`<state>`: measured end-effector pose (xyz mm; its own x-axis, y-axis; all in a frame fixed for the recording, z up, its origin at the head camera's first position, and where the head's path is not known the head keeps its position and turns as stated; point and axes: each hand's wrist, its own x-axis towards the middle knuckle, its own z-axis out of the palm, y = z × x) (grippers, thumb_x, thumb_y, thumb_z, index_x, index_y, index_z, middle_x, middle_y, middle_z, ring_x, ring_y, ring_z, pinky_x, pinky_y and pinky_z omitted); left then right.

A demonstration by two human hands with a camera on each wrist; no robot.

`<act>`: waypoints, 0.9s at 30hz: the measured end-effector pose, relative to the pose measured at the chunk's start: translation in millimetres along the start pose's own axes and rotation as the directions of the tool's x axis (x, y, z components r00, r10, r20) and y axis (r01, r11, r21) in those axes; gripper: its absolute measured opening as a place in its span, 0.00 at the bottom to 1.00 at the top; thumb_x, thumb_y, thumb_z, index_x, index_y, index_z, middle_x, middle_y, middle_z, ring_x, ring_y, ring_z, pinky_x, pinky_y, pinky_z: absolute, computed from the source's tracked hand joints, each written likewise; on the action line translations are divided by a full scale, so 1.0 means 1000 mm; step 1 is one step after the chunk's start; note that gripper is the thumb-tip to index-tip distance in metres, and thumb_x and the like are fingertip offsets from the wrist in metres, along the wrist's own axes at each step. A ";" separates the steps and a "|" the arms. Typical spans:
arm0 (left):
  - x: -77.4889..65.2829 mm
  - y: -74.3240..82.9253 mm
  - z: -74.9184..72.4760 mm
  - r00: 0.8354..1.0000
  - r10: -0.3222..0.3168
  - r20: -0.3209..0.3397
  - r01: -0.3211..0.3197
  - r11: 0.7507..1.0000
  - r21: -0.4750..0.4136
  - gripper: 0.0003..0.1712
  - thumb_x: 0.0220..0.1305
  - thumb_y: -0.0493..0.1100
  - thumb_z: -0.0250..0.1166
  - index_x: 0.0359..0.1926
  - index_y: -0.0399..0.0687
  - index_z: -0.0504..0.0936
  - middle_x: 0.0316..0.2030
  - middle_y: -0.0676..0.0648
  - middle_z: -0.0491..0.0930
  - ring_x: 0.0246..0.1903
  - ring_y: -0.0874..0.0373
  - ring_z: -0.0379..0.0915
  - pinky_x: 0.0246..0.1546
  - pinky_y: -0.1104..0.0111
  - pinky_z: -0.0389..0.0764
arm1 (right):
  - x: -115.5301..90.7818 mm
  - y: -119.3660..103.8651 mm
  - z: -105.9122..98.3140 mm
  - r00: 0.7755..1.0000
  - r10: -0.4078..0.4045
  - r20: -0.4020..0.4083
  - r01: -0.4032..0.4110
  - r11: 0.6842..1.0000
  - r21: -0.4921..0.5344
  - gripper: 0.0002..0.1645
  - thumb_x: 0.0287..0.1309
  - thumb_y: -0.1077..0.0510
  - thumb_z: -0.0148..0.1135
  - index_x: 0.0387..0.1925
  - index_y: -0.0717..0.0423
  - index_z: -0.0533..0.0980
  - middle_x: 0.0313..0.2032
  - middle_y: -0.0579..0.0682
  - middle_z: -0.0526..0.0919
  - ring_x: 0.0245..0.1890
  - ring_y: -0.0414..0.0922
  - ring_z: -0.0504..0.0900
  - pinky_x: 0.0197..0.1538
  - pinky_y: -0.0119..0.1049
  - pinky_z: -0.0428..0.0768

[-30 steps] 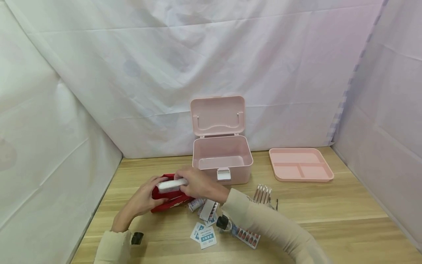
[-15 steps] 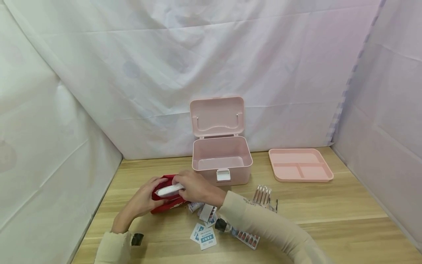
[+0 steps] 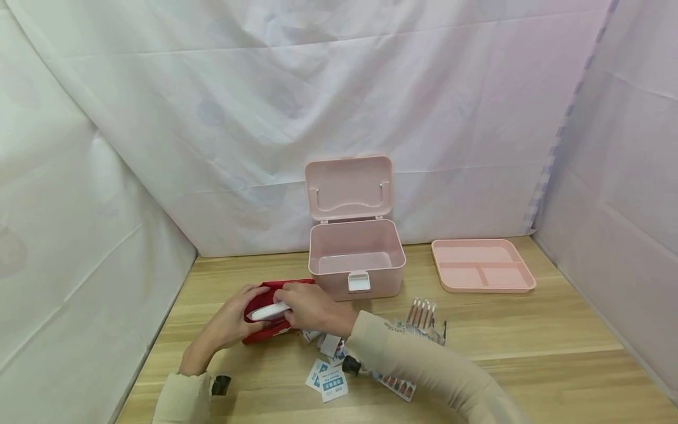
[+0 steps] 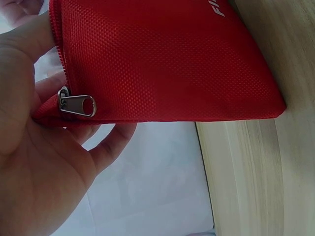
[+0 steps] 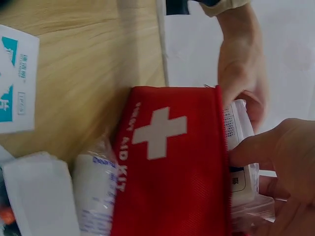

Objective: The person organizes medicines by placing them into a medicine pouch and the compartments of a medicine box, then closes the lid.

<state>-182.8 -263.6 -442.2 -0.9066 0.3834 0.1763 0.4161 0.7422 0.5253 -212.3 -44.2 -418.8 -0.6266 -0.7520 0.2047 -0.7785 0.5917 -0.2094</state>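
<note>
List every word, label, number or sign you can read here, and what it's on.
"FIRST AID KIT": red pouch, right wrist view.
White cross sign: same pouch, beside those words.
"FI", cut off by the picture's edge: same pouch, left wrist view.
Too small or blurred to read surely: print on the white packet, the wrapped roll, the white-and-blue sachets, and marks near the cotton swabs.

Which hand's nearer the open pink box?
Right. The right hand is just in front of the pink box's left side, holding a white packet at the red pouch's opening; the left hand is farther left, gripping the pouch.
</note>
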 end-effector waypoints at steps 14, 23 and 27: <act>-0.001 -0.001 0.000 1.000 -0.013 0.002 0.013 1.000 -0.001 0.39 0.53 0.41 0.77 0.64 0.38 0.72 0.59 0.40 0.73 0.55 0.42 0.73 0.52 0.46 0.79 | 0.006 -0.005 0.011 0.993 0.082 0.088 -0.084 0.996 0.016 0.18 0.59 0.53 0.69 0.52 0.47 0.80 0.48 0.45 0.84 0.40 0.37 0.80 0.51 0.30 0.81; 0.000 -0.001 0.002 1.000 -0.001 -0.013 0.001 1.000 0.007 0.39 0.52 0.40 0.77 0.64 0.38 0.72 0.58 0.41 0.74 0.54 0.45 0.74 0.52 0.49 0.79 | 0.006 -0.005 0.014 0.992 0.091 0.089 -0.092 0.996 0.009 0.18 0.59 0.53 0.69 0.52 0.46 0.81 0.49 0.44 0.85 0.42 0.37 0.82 0.53 0.32 0.81; 0.000 -0.001 0.002 1.000 0.001 -0.016 -0.001 1.000 0.005 0.39 0.52 0.40 0.77 0.64 0.38 0.72 0.58 0.40 0.74 0.53 0.44 0.74 0.51 0.49 0.79 | 0.006 -0.005 0.015 0.993 0.086 0.078 -0.086 0.996 -0.008 0.16 0.60 0.53 0.68 0.51 0.46 0.82 0.46 0.43 0.86 0.39 0.36 0.82 0.50 0.31 0.82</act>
<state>-182.5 -263.3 -444.5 -0.9070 0.3755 0.1904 0.4176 0.7444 0.5211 -211.6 -56.3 -430.8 -0.6866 -0.7186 0.1103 -0.7221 0.6564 -0.2185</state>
